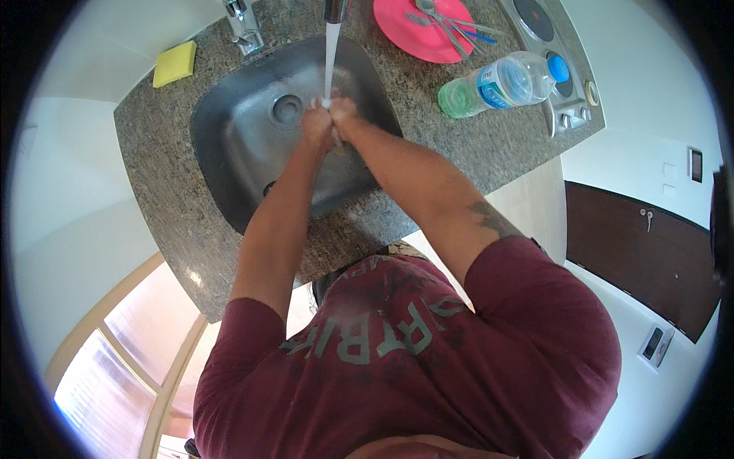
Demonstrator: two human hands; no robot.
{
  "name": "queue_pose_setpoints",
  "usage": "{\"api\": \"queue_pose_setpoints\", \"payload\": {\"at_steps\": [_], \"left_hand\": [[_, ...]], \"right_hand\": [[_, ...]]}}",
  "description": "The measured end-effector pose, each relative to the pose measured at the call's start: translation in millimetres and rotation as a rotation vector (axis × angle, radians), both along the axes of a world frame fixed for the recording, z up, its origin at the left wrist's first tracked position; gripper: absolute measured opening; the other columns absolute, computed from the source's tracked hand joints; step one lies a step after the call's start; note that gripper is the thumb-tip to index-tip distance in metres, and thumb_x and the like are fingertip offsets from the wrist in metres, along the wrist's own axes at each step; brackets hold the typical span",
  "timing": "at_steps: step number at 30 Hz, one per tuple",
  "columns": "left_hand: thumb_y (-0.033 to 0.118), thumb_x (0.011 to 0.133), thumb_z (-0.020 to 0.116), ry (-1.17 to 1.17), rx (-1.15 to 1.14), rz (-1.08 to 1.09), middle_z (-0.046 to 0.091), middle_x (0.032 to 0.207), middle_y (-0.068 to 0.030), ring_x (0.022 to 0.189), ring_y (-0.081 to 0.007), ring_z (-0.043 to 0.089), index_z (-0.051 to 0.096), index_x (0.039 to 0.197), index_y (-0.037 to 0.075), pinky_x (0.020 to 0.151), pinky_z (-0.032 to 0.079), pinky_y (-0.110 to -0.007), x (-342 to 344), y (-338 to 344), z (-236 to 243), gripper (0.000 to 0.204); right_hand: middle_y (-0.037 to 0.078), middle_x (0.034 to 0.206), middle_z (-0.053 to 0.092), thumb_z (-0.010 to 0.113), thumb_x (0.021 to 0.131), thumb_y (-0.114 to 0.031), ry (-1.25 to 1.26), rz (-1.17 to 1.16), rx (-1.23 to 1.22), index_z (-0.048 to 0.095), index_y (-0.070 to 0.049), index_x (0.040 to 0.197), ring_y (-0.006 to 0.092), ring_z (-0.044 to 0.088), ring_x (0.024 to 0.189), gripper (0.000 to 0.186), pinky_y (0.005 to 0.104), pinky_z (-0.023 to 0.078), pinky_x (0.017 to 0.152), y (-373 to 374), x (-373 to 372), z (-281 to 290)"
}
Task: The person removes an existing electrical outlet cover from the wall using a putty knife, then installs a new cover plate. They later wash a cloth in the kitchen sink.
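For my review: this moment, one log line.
left hand, right hand: together under running water | grip: unclear | sink: beneath | counter: sponge, bottle, plate

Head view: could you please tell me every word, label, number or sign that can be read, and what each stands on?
I won't copy wording out, but print shows here:
Maroon shirt: large grey-green letters across the chest, partly lost in folds.
Clear bottle: blue-and-white label, its print too small to read.
I can make out no other lettering.
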State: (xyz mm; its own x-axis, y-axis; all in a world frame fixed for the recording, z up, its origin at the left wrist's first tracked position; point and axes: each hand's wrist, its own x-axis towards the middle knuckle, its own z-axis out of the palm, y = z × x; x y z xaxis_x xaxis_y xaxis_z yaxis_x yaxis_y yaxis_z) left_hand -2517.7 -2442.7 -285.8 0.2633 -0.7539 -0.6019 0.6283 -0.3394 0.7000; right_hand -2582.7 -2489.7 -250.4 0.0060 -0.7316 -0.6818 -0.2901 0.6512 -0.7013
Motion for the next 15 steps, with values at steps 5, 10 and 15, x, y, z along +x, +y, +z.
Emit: {"api": "queue_pose_setpoints", "payload": {"at_steps": [5, 10, 15], "left_hand": [[0.033, 0.1, 0.06, -0.719, 0.138, -0.113, 0.071, 0.1, -0.0264, 0.095, -0.0407, 0.07, 0.066, 0.109, -0.008, 0.081, 0.053, -0.049, -25, 23, 35, 0.042], [0.035, 0.098, 0.061, -1.004, 0.025, -0.136, 0.072, 0.095, -0.0271, 0.096, -0.0438, 0.071, 0.066, 0.108, -0.009, 0.086, 0.052, -0.051, -38, 24, 89, 0.045], [0.026, 0.1, 0.06, -0.749, 0.261, -0.01, 0.072, 0.092, -0.0213, 0.089, -0.033, 0.071, 0.068, 0.106, -0.006, 0.079, 0.054, -0.045, 13, 6, 98, 0.033]], "right_hand": [[0.019, 0.121, 0.069, 0.05, 0.103, -0.052, -0.229, -0.13, 0.087, 0.065, -0.004, 0.128, 0.0345, 0.069, 0.104, 0.056, 0.0492, 0.053, 0.091, -37, -8, -57], [0.017, 0.122, 0.069, 0.056, 0.1, -0.052, -0.177, -0.087, 0.1, 0.057, -0.002, 0.136, 0.0323, 0.07, 0.104, 0.062, 0.0483, 0.054, 0.092, -56, -15, -100], [0.018, 0.133, 0.065, 0.055, 0.1, -0.054, -0.319, -0.162, 0.185, 0.051, -0.002, 0.144, 0.0334, 0.064, 0.119, 0.069, 0.048, 0.05, 0.1, 32, 17, -46]]}}
